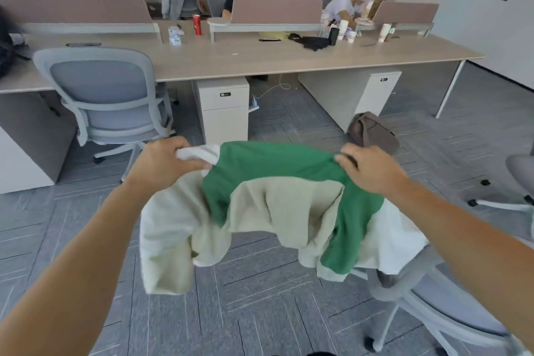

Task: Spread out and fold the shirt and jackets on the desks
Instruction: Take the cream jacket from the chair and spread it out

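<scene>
A green and cream jacket [268, 170] hangs in the air in front of me, above the grey carpet. My left hand [164, 162] grips its white cuff or edge at the upper left. My right hand [367, 167] pinches the green fabric at the upper right. The cream lining faces me and the lower part droops in folds; its right side drapes over a grey chair [450, 312] at the lower right. A long wooden desk [260, 61] stands ahead, a few steps away, with a black garment [312, 42] lying on it.
A grey office chair [107, 95] stands at the desk to the left. White drawer units [225, 110] sit under the desk. A brown bag [372, 130] lies on the floor. A red can [197, 24], cups and a phone are on the desk. People sit behind the partitions.
</scene>
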Demonstrator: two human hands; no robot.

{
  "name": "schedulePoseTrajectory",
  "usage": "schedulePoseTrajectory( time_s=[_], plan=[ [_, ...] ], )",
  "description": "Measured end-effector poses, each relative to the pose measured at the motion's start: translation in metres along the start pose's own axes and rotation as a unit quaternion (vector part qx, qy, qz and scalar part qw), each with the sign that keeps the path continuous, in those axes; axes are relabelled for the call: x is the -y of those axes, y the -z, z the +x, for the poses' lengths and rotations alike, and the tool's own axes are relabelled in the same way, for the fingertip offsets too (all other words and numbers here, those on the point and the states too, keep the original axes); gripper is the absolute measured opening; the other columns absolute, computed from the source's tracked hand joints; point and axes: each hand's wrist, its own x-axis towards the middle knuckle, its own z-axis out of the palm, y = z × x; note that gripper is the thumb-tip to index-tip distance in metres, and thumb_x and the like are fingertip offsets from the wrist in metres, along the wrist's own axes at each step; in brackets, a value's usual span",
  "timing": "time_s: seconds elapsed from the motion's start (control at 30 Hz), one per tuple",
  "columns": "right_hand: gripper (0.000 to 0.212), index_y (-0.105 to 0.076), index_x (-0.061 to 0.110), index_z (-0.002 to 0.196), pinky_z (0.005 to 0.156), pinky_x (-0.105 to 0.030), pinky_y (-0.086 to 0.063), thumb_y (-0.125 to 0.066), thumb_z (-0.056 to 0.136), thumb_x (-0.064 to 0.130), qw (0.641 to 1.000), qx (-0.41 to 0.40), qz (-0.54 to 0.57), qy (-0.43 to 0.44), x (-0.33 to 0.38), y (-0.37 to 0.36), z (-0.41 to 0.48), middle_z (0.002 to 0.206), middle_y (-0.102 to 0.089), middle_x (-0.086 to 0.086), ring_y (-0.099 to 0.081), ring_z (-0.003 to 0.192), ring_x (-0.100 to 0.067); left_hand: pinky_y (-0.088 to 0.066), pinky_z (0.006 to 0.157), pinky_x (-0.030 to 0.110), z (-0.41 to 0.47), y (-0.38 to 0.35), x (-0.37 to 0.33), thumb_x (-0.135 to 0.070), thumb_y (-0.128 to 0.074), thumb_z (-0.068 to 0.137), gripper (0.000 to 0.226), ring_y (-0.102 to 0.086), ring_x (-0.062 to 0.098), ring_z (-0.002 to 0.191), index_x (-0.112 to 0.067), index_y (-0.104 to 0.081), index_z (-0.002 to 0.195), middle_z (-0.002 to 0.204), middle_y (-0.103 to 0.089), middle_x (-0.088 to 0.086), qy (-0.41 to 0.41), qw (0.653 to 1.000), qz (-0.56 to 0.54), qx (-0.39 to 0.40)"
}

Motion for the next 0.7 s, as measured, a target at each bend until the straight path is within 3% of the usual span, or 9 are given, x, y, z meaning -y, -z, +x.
schedulePoseTrajectory(
  time_s=[0.07, 0.13, 0.2, 0.27, 0.37, 0.5, 0.57, 0.7],
  plan=[
    [0.041, -0.044, 0.030, 0.109, 0.070, -0.036, -0.051, -0.036, 0.095, 0.068, 0.981, 0.136, -0.135, 0.025, -0.011, -0.006, -0.005, 0.090, -0.061, 0.001, -0.062, 0.079, -0.026, -0.041, 0.060, 0.033, 0.013, -0.008, 0.011, -0.055, -0.083, 0.070, 0.041, -0.052, 0.018, 0.064, -0.027, -0.054, 0.064, 0.064, -0.057, -0.002, 0.005, 0.998, 0.049, 0.029],
    [0.057, -0.038, 0.029, 0.122, 0.069, -0.031, -0.044, -0.041, 0.089, 0.075, 0.963, 0.196, -0.170, 0.067, -0.021, -0.020, -0.009, 0.111, -0.059, 0.006, -0.064, 0.089, -0.024, -0.044, 0.061, 0.034, 0.028, -0.017, 0.019, -0.066, -0.067, 0.081, 0.048, -0.056, 0.021, 0.066, -0.025, -0.051, 0.061, 0.061, -0.058, -0.002, -0.006, 0.993, 0.114, 0.018],
    [0.054, -0.038, 0.026, 0.132, 0.067, -0.030, -0.039, -0.041, 0.096, 0.066, 0.948, 0.223, -0.212, 0.086, -0.033, -0.037, 0.002, 0.125, -0.053, 0.008, -0.064, 0.098, -0.023, -0.043, 0.058, 0.034, 0.046, -0.029, 0.019, -0.071, -0.051, 0.088, 0.059, -0.055, 0.023, 0.062, -0.022, -0.044, 0.056, 0.055, -0.054, -0.002, -0.031, 0.990, 0.137, -0.003],
    [0.040, -0.043, 0.026, 0.137, 0.073, -0.032, -0.046, -0.036, 0.105, 0.048, 0.950, 0.232, -0.204, 0.056, -0.052, -0.057, 0.025, 0.129, -0.052, 0.006, -0.061, 0.108, -0.022, -0.044, 0.058, 0.036, 0.069, -0.042, 0.012, -0.067, -0.043, 0.093, 0.062, -0.053, 0.026, 0.059, -0.018, -0.041, 0.055, 0.052, -0.051, 0.000, -0.044, 0.988, 0.146, -0.009],
    [0.028, -0.059, 0.020, 0.127, 0.081, -0.036, -0.046, -0.043, 0.106, 0.029, 0.984, 0.167, -0.058, -0.038, -0.089, -0.086, 0.072, 0.113, -0.054, 0.001, -0.059, 0.111, -0.028, -0.045, 0.059, 0.038, 0.114, -0.059, 0.001, -0.058, -0.039, 0.098, 0.059, -0.052, 0.028, 0.062, -0.011, -0.048, 0.063, 0.058, -0.054, 0.004, -0.025, 0.988, 0.150, -0.002],
    [0.029, -0.063, 0.013, 0.127, 0.063, -0.028, -0.040, -0.050, 0.102, 0.010, 0.983, 0.035, 0.161, -0.080, -0.121, -0.096, 0.154, 0.102, -0.066, -0.004, -0.064, 0.077, -0.027, -0.043, 0.061, 0.040, 0.187, -0.074, -0.004, -0.049, -0.042, 0.101, 0.052, -0.050, 0.033, 0.067, -0.012, -0.046, 0.066, 0.060, -0.051, 0.006, -0.003, 0.990, 0.139, -0.019],
    [0.027, -0.057, 0.016, 0.128, 0.050, -0.029, -0.035, -0.050, 0.102, 0.013, 0.977, 0.001, 0.186, -0.104, -0.138, -0.092, 0.197, 0.095, -0.066, -0.001, -0.055, 0.056, -0.019, -0.045, 0.065, 0.042, 0.228, -0.076, -0.011, -0.054, -0.040, 0.100, 0.051, -0.052, 0.034, 0.071, -0.018, -0.045, 0.065, 0.062, -0.052, 0.005, 0.013, 0.987, 0.161, -0.012],
    [0.018, -0.060, 0.015, 0.116, 0.056, -0.038, -0.045, -0.051, 0.102, 0.021, 0.983, -0.020, 0.165, -0.078, -0.184, -0.090, 0.284, 0.084, -0.069, -0.008, -0.057, 0.065, -0.026, -0.042, 0.065, 0.038, 0.305, -0.083, -0.025, -0.056, -0.038, 0.099, 0.055, -0.054, 0.031, 0.072, -0.010, -0.054, 0.073, 0.067, -0.058, 0.007, 0.017, 0.982, 0.185, -0.024]
  ],
)
